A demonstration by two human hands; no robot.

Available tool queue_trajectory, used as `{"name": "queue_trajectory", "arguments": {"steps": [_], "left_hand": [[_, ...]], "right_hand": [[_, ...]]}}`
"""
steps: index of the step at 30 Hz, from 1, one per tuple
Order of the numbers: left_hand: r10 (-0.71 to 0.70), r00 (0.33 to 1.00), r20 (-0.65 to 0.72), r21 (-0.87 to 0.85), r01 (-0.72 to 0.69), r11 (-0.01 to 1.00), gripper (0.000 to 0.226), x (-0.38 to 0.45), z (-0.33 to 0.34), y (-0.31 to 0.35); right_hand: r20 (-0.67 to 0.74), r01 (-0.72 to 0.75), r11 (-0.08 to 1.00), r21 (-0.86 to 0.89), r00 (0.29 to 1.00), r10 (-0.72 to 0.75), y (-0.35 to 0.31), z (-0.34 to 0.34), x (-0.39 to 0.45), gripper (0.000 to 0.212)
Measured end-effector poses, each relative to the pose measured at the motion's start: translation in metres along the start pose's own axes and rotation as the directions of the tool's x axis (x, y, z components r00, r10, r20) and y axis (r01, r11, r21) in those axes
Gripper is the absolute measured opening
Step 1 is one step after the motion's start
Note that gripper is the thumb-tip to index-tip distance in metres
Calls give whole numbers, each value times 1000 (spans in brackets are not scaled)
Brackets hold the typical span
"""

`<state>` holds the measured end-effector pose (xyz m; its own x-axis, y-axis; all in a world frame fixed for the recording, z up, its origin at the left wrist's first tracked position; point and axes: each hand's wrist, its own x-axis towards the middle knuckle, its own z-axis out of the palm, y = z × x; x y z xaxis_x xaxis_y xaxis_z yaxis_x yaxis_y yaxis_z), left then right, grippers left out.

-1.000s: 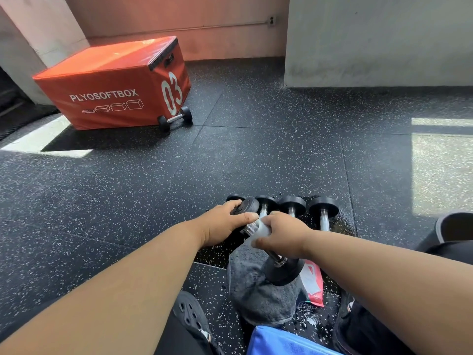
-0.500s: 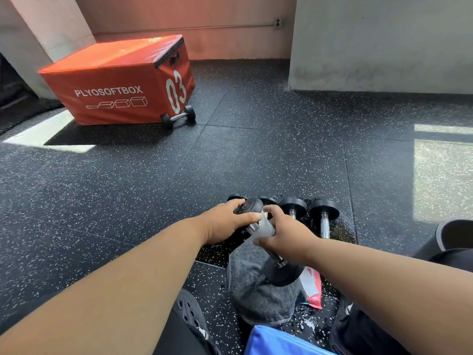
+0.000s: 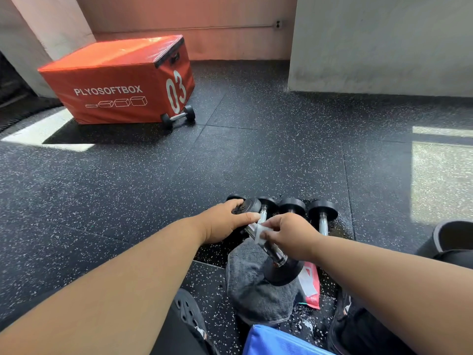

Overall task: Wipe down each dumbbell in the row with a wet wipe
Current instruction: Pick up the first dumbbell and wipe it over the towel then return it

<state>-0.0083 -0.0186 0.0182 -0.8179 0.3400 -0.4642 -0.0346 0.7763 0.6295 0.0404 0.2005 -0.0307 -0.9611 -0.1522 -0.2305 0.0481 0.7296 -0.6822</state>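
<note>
Lying on the speckled floor (image 3: 256,155), an orange box (image 3: 115,80) is seen far left. A tilted dumbbell (image 3: 266,242) is propped on a grey towel (image 3: 256,290), before the row (image 3: 307,211). Its far head is gripped by the left hand (image 3: 225,224); a wet wipe (image 3: 259,233) is pinched against its handle by the right hand (image 3: 289,237).

Wet wipe (image 3: 259,233) lower down handle (image 3: 268,243)

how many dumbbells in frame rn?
6, possibly more hidden: one tilted in the hands, four in the floor row behind it, at and, and one by the orange box.
</note>
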Motion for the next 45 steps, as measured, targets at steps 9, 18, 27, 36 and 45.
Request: {"name": "queue_trajectory", "arguments": {"steps": [9,18,27,36,45], "left_hand": [[0,1000,8,0,0,1000,96,-3,-2,2],[4,1000,7,2,-4,1000,95,-4,-1,3],[6,1000,0,32,-6,999,94,-2,0,5],[16,1000,-2,48,-16,999,96,-4,0,4],[63,997,32,58,-65,996,91,-6,-2,7]], "right_hand": [[176,12,971,-239,984,32,16,-15,5,40],[312,123,783,-609,945,94,12,-17,1,21],[186,-107,984,-145,974,134,3,-11,0,43],[207,-46,923,-383,969,135,11,-13,0,32],[181,-133,990,-51,973,140,9,-16,6,23]]}}
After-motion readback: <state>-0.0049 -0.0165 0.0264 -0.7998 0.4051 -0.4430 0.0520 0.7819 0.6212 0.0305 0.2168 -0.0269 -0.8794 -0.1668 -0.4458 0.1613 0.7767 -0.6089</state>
